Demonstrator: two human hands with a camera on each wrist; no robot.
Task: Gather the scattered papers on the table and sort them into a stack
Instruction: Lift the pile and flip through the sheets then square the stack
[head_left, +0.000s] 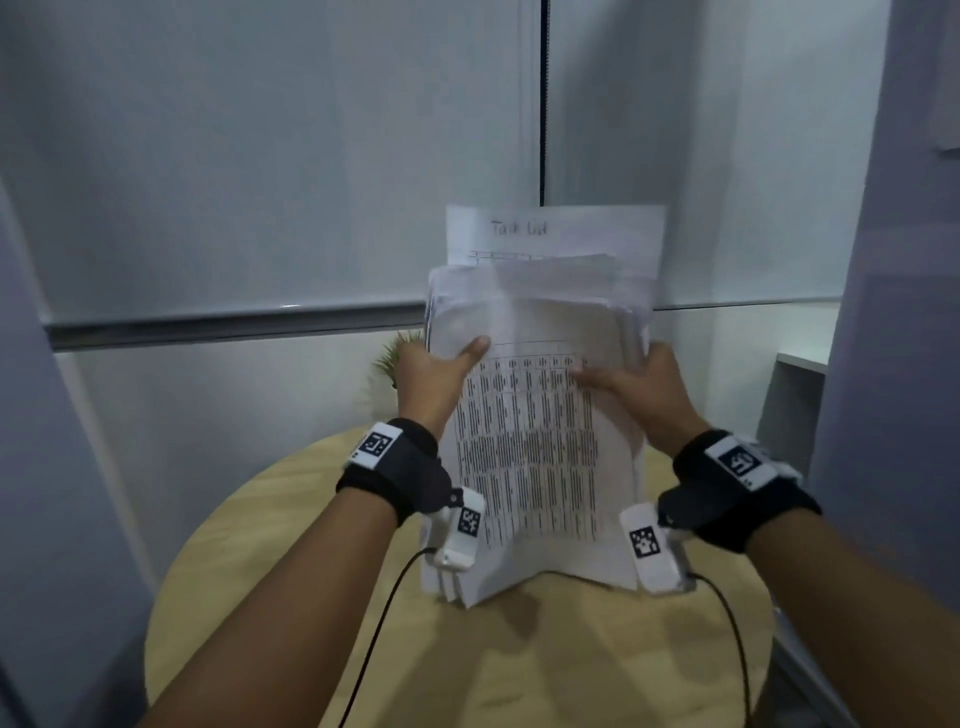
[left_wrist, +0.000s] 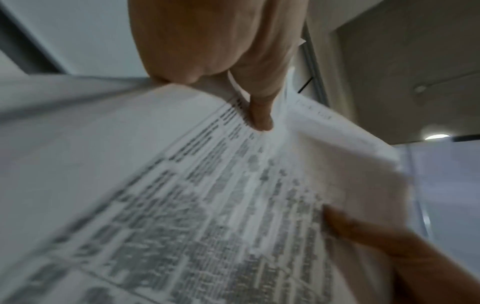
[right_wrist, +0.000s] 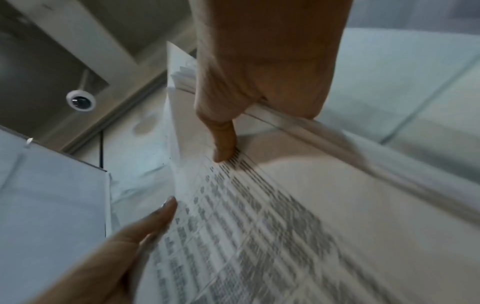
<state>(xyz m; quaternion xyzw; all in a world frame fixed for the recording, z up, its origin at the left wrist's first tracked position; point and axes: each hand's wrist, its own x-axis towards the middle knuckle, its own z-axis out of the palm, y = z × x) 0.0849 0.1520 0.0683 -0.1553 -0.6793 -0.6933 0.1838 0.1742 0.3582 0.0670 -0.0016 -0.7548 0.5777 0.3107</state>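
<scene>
Squaring step: my left hand (head_left: 436, 376) and right hand (head_left: 641, 387), fingers (head_left: 475, 347) pinching side edges, hold papers (head_left: 535, 457) upright, bottom edge seemingly on worktop (head_left: 249, 561). One sheet rides high. Next, likely: tap level, lay flat.

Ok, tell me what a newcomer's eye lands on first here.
The bundle of papers, held upright over the round wooden table, its front sheet dense with printed rows. The left hand and right hand grip its two sides, thumbs on the front. A sheet headed Task List pokes up at the back.
</scene>
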